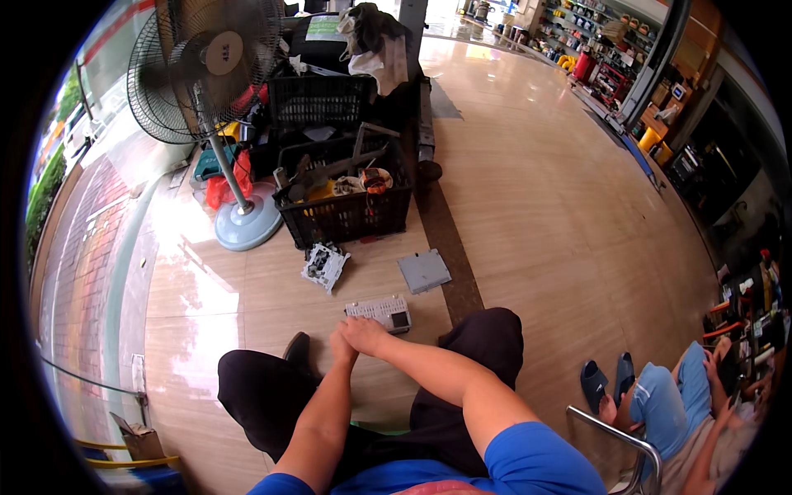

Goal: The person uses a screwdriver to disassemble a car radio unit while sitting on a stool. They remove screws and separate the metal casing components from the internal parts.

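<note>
My two hands meet in front of my knees, at the left end of a pale grey panel (pixel 375 311) with rows of small marks and a dark square at its right end. My left hand (pixel 341 346) is closed, partly covered by my right hand (pixel 364 333), whose fingers are closed too. Whatever is between them is hidden. Beyond the panel, a flat grey plate (pixel 425 271) lies on the floor. To its left sits a white, irregular part (pixel 327 268) with dark pieces in it.
A black crate (pixel 346 216) of tools and parts stands ahead, beside a standing fan (pixel 246 224) on a round base. At the right, a seated person (pixel 672 396) in blue shorts is near a metal chair arm (pixel 619 433). Stocked shelves (pixel 598 37) line the far right.
</note>
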The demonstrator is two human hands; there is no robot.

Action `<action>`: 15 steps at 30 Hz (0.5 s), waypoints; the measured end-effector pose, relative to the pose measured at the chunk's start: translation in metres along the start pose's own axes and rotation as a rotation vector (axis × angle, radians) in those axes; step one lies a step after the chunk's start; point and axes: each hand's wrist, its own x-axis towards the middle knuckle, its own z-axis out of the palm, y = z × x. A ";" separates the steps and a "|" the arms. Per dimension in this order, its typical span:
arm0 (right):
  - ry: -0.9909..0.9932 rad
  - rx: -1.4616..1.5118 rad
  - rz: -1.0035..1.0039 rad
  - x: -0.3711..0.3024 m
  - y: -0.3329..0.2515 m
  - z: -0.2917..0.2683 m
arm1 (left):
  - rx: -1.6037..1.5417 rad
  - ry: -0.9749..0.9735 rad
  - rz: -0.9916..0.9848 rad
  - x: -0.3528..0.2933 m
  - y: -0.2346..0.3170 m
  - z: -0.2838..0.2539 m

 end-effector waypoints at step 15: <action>-0.010 -0.009 -0.001 -0.003 -0.004 0.000 | -0.004 0.046 -0.169 -0.006 0.015 -0.012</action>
